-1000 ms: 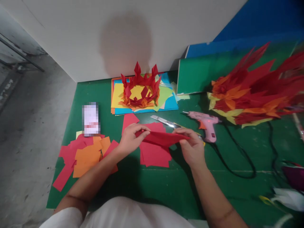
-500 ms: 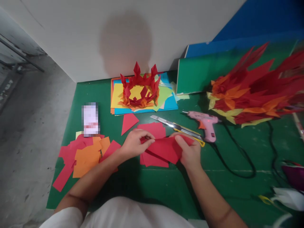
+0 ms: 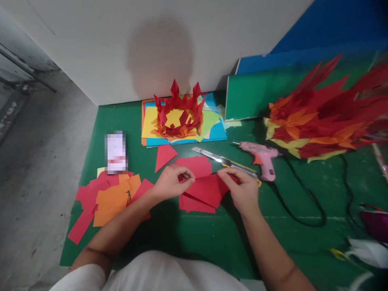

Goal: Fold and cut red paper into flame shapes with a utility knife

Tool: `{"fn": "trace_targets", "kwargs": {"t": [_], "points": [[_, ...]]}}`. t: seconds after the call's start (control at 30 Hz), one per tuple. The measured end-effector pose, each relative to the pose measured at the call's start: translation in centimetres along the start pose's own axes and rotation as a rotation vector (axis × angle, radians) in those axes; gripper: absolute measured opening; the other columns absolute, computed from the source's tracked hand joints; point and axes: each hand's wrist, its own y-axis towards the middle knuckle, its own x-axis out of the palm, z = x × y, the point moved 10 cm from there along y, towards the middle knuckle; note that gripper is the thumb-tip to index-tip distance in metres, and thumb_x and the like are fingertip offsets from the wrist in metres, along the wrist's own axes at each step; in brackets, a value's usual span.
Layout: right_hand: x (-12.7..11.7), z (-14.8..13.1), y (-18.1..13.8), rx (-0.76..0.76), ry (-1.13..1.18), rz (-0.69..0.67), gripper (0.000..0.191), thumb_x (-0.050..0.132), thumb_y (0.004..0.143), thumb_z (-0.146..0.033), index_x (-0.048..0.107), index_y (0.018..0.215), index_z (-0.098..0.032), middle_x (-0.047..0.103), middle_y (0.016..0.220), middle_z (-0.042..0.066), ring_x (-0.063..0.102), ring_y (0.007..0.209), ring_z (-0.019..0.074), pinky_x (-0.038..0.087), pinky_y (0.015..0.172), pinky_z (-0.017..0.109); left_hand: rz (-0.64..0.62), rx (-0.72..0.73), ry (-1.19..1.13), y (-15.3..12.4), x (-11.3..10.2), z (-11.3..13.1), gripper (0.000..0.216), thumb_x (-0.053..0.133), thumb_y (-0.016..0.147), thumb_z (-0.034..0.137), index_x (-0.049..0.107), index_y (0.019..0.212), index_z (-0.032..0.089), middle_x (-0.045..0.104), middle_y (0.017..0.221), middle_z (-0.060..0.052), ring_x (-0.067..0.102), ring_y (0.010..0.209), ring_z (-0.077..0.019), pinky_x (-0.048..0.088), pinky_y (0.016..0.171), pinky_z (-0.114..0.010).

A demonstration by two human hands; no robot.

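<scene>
A sheet of red paper (image 3: 209, 189) is held between my two hands, its upper edge running from one to the other. My left hand (image 3: 172, 182) pinches the left corner between thumb and fingers. At the upper right, my right hand (image 3: 242, 188) has its thumb and index finger closed on the sheet's edge. Beneath it lies a stack of red paper squares (image 3: 197, 163), partly covered by the held sheet. Just beyond the right hand, a utility knife (image 3: 224, 161) lies with its blade out. A red folded paper piece (image 3: 165, 155) rests above my left hand.
A pink glue gun (image 3: 263, 157) with a black cord lies right of the knife. Behind stands a red and orange paper crown (image 3: 178, 117) on coloured sheets. A larger flame-like paper piece (image 3: 321, 121) fills the right. Loose orange and red paper (image 3: 112, 200) lies left, below a blurred-out rectangular object (image 3: 116, 151).
My right hand has shifted its grip from the sheet's right end to its top edge, thumb and index finger moving left. The left hand barely moves.
</scene>
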Motion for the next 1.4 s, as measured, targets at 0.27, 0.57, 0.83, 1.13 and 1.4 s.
{"fn": "trace_targets", "kwargs": {"t": [0.27, 0.57, 0.83, 1.13, 1.4], "points": [[-1.0, 1.4, 0.6, 0.098, 0.322, 0.098, 0.039, 0.054, 0.081, -0.06, 0.06, 0.074, -0.022, 0.067, 0.065, 0.001, 0.062, 0.058, 0.0158, 0.05, 0.059, 0.029, 0.051, 0.064, -0.004, 0.1, -0.5, 0.6, 0.005, 0.064, 0.077, 0.016, 0.067, 0.074, 0.019, 0.07, 0.074, -0.001, 0.063, 0.07, -0.0128, 0.051, 0.07, -0.025], [4.4, -2.0, -1.9, -0.287, 0.276, -0.589, 0.102, 0.078, 0.043, -0.068, 0.041, 0.129, -0.03, 0.049, 0.138, 0.013, 0.049, 0.125, 0.0308, 0.04, 0.104, 0.048, 0.29, 0.271, -0.061, -0.4, -2.6, 1.7, 0.009, 0.062, 0.084, 0.025, 0.07, 0.083, 0.021, 0.062, 0.08, -0.002, 0.059, 0.075, -0.013, 0.05, 0.069, -0.026], [3.9, -4.5, -3.1, -0.679, -0.195, -0.512, 0.043, 0.062, 0.082, -0.023, 0.053, 0.122, -0.033, 0.048, 0.14, 0.009, 0.051, 0.124, 0.0254, 0.046, 0.097, 0.046, 0.213, 0.214, -0.064, 0.2, -1.9, 0.6, 0.014, 0.056, 0.087, 0.021, 0.07, 0.089, 0.02, 0.068, 0.099, -0.007, 0.063, 0.097, -0.0168, 0.051, 0.088, -0.033], [6.0, -5.0, -4.5, -0.823, -0.436, -0.655, 0.028, 0.048, 0.088, -0.018, 0.07, 0.1, -0.029, 0.071, 0.101, 0.004, 0.063, 0.096, 0.0171, 0.052, 0.086, 0.038, 0.12, 0.38, 0.352, -0.1, 0.2, 1.3, 0.023, 0.056, 0.086, 0.021, 0.065, 0.106, 0.013, 0.069, 0.107, -0.013, 0.062, 0.104, -0.0241, 0.047, 0.096, -0.044], [6.7, -3.9, -4.7, -0.771, -0.505, -0.71, 0.018, 0.054, 0.09, -0.029, 0.072, 0.092, -0.028, 0.071, 0.101, 0.004, 0.064, 0.096, 0.0181, 0.05, 0.085, 0.038, -0.017, 0.365, 0.592, 0.3, 1.9, 0.4, 0.031, 0.041, 0.093, 0.018, 0.058, 0.119, 0.015, 0.058, 0.13, -0.013, 0.054, 0.117, -0.0242, 0.045, 0.096, -0.043]]}}
